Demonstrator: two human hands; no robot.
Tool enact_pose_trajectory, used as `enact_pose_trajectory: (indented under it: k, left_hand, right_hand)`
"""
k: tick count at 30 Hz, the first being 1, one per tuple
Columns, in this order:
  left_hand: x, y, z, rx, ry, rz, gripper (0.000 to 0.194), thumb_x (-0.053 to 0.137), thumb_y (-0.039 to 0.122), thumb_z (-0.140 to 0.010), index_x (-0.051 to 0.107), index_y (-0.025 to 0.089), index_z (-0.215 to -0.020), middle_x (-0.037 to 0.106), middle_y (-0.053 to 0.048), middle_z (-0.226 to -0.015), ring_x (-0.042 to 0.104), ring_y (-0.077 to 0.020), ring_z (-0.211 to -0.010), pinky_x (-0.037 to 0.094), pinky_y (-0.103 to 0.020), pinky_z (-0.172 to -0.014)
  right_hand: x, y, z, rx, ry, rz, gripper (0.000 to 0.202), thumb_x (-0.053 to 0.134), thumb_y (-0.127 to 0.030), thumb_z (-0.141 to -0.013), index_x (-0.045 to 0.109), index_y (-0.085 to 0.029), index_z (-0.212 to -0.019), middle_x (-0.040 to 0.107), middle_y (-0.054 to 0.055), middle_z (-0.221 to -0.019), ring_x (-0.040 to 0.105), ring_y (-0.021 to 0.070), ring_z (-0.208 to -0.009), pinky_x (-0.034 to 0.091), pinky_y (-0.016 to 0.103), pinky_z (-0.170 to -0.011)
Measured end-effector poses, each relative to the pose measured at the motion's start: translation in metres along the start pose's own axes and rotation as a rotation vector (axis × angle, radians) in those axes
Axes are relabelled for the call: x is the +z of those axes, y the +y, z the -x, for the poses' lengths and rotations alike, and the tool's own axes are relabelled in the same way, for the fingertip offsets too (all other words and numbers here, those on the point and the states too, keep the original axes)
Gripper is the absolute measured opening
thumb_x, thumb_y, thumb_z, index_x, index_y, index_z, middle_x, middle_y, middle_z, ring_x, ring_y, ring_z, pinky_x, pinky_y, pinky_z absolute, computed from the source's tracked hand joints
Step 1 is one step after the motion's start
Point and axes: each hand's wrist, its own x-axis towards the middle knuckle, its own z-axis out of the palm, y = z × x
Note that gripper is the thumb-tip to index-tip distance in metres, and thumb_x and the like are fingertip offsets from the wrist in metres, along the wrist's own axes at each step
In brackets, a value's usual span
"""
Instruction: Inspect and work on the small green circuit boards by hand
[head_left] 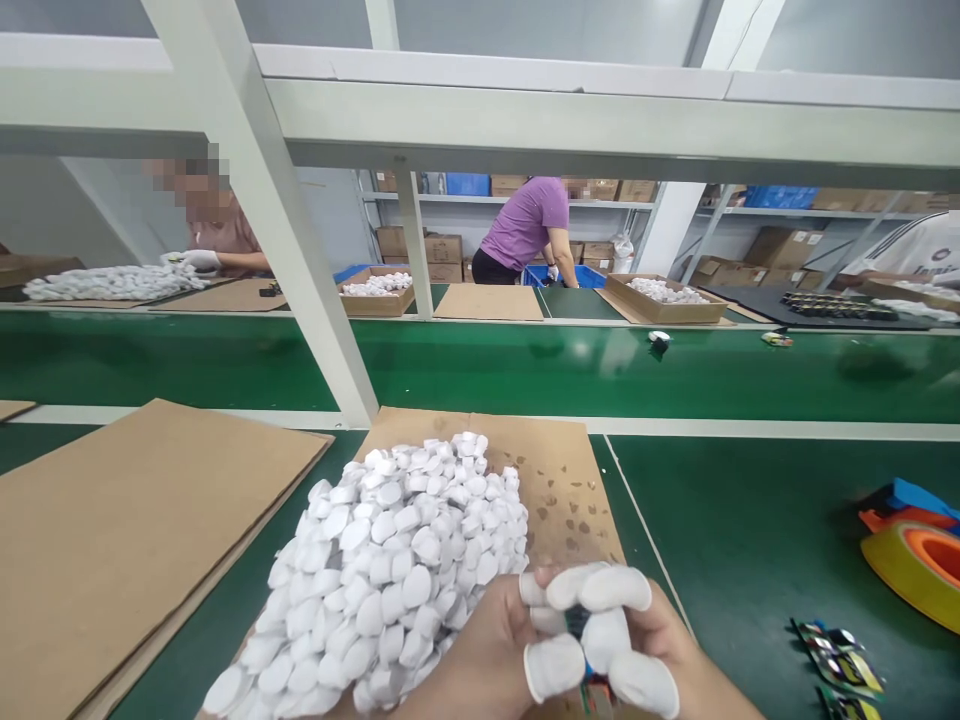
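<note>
Both of my hands meet low in front of me, with white covers on the fingertips. My left hand (499,640) and my right hand (660,640) pinch a small electronic part (598,690) between them; its dark, blue and red-green bits show between the fingers, and the rest is hidden. Just left of the hands, a big heap of small white round pieces (397,560) lies on a cardboard sheet (570,480). Small circuit boards (840,655) rest on the green table to the right of my right hand.
Stacked cardboard sheets (142,530) lie at left. Coloured ring-shaped holders (919,555) stand at right. A slanted white post (277,220) rises before a green conveyor (510,370) bearing small parts. Across it, several people work near boxes of white pieces (664,300).
</note>
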Motion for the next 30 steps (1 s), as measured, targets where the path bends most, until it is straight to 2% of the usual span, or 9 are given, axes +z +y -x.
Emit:
enact_pose_trajectory:
  k: [3,6,10,13,15,19,22,25,30]
  left_hand:
    - [0.004,0.003,0.0,-0.046,-0.081,0.126,0.029,0.075,0.039,-0.071,0.07,0.012,-0.082,0.067,-0.006,-0.072,0.067,-0.0152,-0.073,0.048,-0.023,-0.07]
    - [0.005,0.002,0.003,-0.113,-0.138,0.256,0.028,0.075,0.034,-0.071,0.068,0.011,-0.084,0.068,-0.007,-0.073,0.068,-0.0187,-0.078,0.049,-0.03,-0.078]
    - [-0.001,-0.001,0.003,-0.086,-0.095,0.156,0.036,0.075,0.041,-0.07,0.069,0.009,-0.085,0.07,-0.011,-0.079,0.069,-0.0208,-0.081,0.05,-0.032,-0.08]
    - [-0.004,-0.003,0.002,-0.047,-0.066,0.046,0.041,0.074,0.047,-0.068,0.071,0.008,-0.079,0.071,-0.014,-0.081,0.068,-0.0247,-0.084,0.05,-0.037,-0.083]
    - [-0.004,-0.003,0.004,-0.058,-0.032,0.026,0.037,0.078,0.043,-0.064,0.073,0.012,-0.081,0.072,-0.012,-0.085,0.066,-0.0272,-0.093,0.048,-0.038,-0.087]
    - [-0.004,-0.001,0.01,-0.11,0.033,0.03,0.031,0.082,0.026,-0.061,0.074,0.024,-0.091,0.072,-0.003,-0.096,0.061,-0.0249,-0.106,0.045,-0.034,-0.093]
    - [-0.003,0.002,0.011,-0.211,0.089,0.11,0.017,0.073,0.027,-0.073,0.074,0.022,-0.089,0.072,-0.003,-0.092,0.062,-0.0228,-0.103,0.046,-0.032,-0.092]
    - [-0.001,0.005,0.012,-0.25,0.104,0.166,0.017,0.068,0.031,-0.077,0.074,0.022,-0.091,0.072,-0.002,-0.092,0.065,-0.0223,-0.099,0.048,-0.032,-0.09]
    - [-0.006,0.005,0.021,-0.225,0.146,0.057,0.021,0.068,0.028,-0.077,0.074,0.025,-0.098,0.07,-0.003,-0.112,0.064,-0.0267,-0.106,0.048,-0.038,-0.095]
  right_hand:
    - [0.011,0.004,0.004,-0.036,0.145,-0.073,0.029,0.071,-0.048,-0.077,0.068,-0.043,-0.105,0.065,-0.001,-0.125,0.055,0.0275,-0.122,0.048,0.042,-0.098]
    - [0.02,0.003,0.006,-0.013,0.139,-0.237,0.034,0.07,-0.052,-0.076,0.066,-0.047,-0.109,0.057,-0.004,-0.136,0.062,0.0307,-0.112,0.051,0.046,-0.091]
    - [0.023,-0.002,0.005,0.05,0.095,-0.316,0.033,0.071,-0.041,-0.08,0.066,-0.046,-0.112,0.055,-0.001,-0.138,0.062,0.0307,-0.113,0.048,0.047,-0.095]
    - [0.021,-0.002,0.006,0.101,0.144,-0.289,0.048,0.078,-0.044,-0.071,0.065,-0.04,-0.116,0.059,0.003,-0.134,0.052,0.0345,-0.123,0.04,0.051,-0.103]
    - [0.019,-0.002,0.007,0.165,0.187,-0.359,0.054,0.079,-0.052,-0.066,0.065,-0.038,-0.116,0.061,0.002,-0.131,0.045,0.0352,-0.129,0.036,0.051,-0.107]
    - [0.019,-0.006,0.007,0.227,0.17,-0.514,0.035,0.062,-0.055,-0.081,0.069,-0.037,-0.11,0.068,0.002,-0.122,0.047,0.0309,-0.129,0.034,0.049,-0.108]
    - [0.023,-0.012,0.004,0.202,0.065,-0.505,0.035,0.066,-0.048,-0.081,0.068,-0.034,-0.113,0.071,0.007,-0.113,0.053,0.0336,-0.122,0.04,0.051,-0.101]
    - [0.029,-0.01,0.004,0.129,0.049,-0.497,0.035,0.067,-0.045,-0.08,0.068,-0.034,-0.114,0.065,0.007,-0.125,0.053,0.0368,-0.121,0.043,0.052,-0.096]
    - [0.028,0.0,0.005,0.01,0.073,-0.404,0.033,0.069,-0.039,-0.081,0.069,-0.033,-0.113,0.062,0.004,-0.13,0.047,0.0318,-0.128,0.031,0.047,-0.11]
